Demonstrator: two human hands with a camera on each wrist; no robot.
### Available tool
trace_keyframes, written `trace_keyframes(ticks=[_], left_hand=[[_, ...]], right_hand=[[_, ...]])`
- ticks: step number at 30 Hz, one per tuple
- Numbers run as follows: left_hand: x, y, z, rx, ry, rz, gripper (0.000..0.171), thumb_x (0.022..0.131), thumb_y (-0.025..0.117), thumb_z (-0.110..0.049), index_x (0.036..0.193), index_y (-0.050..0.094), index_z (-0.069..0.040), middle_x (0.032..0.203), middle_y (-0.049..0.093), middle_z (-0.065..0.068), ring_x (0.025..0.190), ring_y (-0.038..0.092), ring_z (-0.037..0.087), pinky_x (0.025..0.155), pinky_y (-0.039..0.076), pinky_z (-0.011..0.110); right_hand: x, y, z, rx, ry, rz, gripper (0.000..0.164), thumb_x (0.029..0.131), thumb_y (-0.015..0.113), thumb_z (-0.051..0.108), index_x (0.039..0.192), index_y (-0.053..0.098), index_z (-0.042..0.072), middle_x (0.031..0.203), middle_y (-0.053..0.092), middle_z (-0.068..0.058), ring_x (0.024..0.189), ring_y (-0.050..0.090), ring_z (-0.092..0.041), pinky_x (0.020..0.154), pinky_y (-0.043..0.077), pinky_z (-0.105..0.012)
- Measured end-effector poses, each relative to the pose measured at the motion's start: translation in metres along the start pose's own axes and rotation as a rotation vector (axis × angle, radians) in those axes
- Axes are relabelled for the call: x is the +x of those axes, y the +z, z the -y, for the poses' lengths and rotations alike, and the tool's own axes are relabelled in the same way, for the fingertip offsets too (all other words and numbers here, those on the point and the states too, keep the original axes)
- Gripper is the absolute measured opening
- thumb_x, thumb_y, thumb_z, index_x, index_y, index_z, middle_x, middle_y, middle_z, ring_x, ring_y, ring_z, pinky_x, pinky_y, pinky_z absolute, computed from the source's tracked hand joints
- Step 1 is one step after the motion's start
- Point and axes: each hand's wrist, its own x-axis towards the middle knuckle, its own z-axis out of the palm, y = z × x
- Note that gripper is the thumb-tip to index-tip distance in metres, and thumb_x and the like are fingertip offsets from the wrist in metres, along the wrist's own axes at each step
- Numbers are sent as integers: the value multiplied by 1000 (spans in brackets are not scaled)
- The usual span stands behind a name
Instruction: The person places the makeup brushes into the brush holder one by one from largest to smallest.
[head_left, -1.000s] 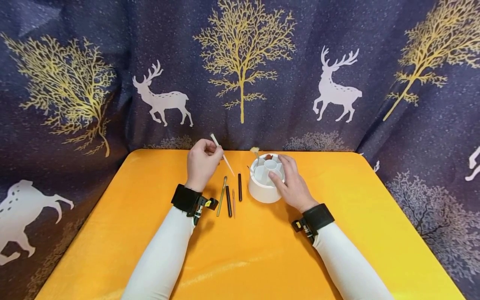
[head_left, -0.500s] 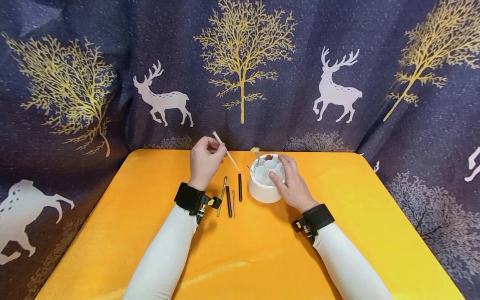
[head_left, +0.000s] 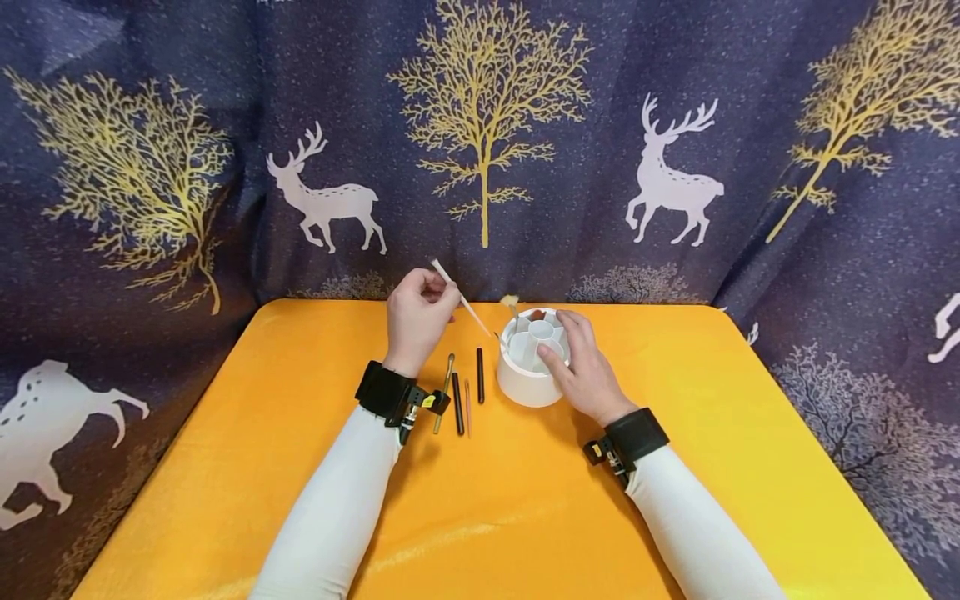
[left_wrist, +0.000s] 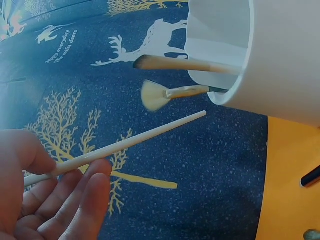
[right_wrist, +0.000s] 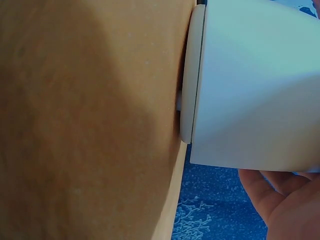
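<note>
Pinching a thin, tapered cream stick (head_left: 459, 293), left-hand fingers (left_wrist: 75, 200); right hand (head_left: 581, 362) grips white holder (head_left: 527, 379)

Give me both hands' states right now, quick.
Left hand: pinches a thin white stick, tip near the white holder.
Right hand: fingers curled round the white holder's side, gripping it.

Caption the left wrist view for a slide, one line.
Left hand pinches a slim cream stick, its tip close to the white holder where two brushes already protrude.
</note>
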Motion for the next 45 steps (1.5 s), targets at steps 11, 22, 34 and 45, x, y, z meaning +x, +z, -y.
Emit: trace_keyframes(ticks=[11,22,34,45], left_hand=[[2,10,-4,-15,16,18,9,93,64,-22,96,59,-15,84,65,-5,62,64,12,57,54,28],[2,19,-9,21,35,72,12,94,65,-24,100,62,-14,88,64,-4,70,62,5,59,53,26],[3,26,-12,107,63,115,11,94,66,-27,100,64,-18,85,64,-11,70,59,3,60,50,27],[1,27,-13,144,95,167,11,94,67,-27,99,67,-17,87,65,-8,76,57,6,69,47,29]], right_hand=[[-2,-1,0,-3,5,1,67,101,45,53,154,28,15,155,24,-2,134,38,-25,104,37,-51],[-1,0,-1,-3,4,3,66,101,45,53,154,27,17,155,24,-3,135,37,-24,104,37,-50],[2,1,-1,3,-3,-1,66,101,45,53,154,27,19,155,24,-1,133,39,-24,103,38,-50],[1,1,-1,-6,2,0,66,101,46,53,154,26,19,155,24,-3,134,38,-25,104,37,-51]])
